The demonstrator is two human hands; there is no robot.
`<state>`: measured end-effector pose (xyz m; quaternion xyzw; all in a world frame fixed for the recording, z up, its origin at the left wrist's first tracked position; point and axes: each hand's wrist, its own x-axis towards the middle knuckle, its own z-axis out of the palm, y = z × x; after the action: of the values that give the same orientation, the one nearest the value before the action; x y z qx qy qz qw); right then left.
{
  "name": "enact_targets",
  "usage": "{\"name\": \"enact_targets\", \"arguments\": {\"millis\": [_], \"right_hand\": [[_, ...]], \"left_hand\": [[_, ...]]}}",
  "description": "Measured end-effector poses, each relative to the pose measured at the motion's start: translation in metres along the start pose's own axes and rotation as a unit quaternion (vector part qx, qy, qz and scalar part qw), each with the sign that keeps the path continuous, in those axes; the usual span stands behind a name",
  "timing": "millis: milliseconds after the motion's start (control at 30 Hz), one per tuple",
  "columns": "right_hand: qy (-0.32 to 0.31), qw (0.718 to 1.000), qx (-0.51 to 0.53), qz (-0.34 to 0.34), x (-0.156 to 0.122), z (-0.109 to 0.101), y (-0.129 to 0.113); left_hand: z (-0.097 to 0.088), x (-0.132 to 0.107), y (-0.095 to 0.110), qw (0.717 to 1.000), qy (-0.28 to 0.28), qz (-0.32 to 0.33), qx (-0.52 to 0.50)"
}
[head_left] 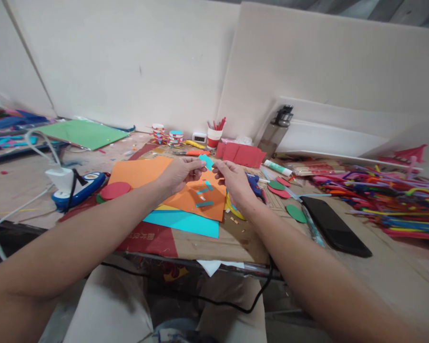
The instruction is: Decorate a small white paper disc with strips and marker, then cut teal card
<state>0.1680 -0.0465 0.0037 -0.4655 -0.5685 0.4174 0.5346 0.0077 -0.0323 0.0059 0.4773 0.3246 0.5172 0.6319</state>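
Between both hands, above the sheets, is a small piece of turquoise paper [206, 162]. My left hand [183, 174] pinches its left side between thumb and fingers. On its right side, my right hand [234, 181] pinches it the same way. Below them lies orange paper [139, 170], with several small turquoise strips [204, 204] on it. A larger turquoise sheet [182, 223] sticks out from under the orange paper toward me. Just right of my right hand rests a blue glue gun [254, 185], partly hidden by the hand.
A blue power strip [79, 191] with a white plug stands left. Right are a black phone [334, 226], a glue stick [278, 167] and a pile of pipe cleaners [389, 200]. Behind stand a bottle [275, 136], red paper [240, 155] and a cup of red sticks [214, 138].
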Motion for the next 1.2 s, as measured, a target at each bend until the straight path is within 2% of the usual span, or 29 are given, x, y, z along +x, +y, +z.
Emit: {"name": "enact_targets", "arguments": {"millis": [133, 267, 400, 533, 700, 800, 1033, 1200], "right_hand": [[-0.023, 0.999, -0.025, 0.001, 0.0011, -0.0004, 0.0004], [-0.033, 0.997, -0.062, -0.029, 0.0015, 0.0002, 0.0018], [-0.037, 0.996, -0.078, -0.027, 0.0021, -0.0011, 0.0035], [-0.060, 0.998, -0.006, 0.006, 0.0019, -0.0031, 0.0025], [-0.102, 0.989, 0.078, 0.069, 0.0015, -0.0037, 0.0001], [-0.110, 0.988, 0.086, 0.072, 0.0020, -0.0035, 0.0010], [-0.067, 0.998, -0.005, -0.005, 0.0021, -0.0003, 0.0034], [-0.029, 0.998, -0.058, -0.022, 0.0004, 0.0027, 0.0033]], "left_hand": [[0.0006, 0.0003, 0.0006, 1.000, 0.016, -0.015, 0.006], [0.0011, 0.0008, 0.0000, 0.999, 0.023, -0.030, 0.027], [-0.0007, 0.0011, -0.0012, 0.998, -0.001, -0.016, 0.060], [-0.0013, 0.0003, -0.0018, 0.995, -0.050, 0.031, 0.083], [-0.0002, -0.0007, -0.0025, 0.990, -0.056, 0.050, 0.117], [-0.0015, 0.0003, -0.0040, 0.990, -0.059, 0.053, 0.119], [-0.0046, 0.0011, -0.0054, 0.988, -0.061, 0.061, 0.127], [-0.0043, -0.0004, -0.0040, 0.989, -0.064, 0.065, 0.112]]}}
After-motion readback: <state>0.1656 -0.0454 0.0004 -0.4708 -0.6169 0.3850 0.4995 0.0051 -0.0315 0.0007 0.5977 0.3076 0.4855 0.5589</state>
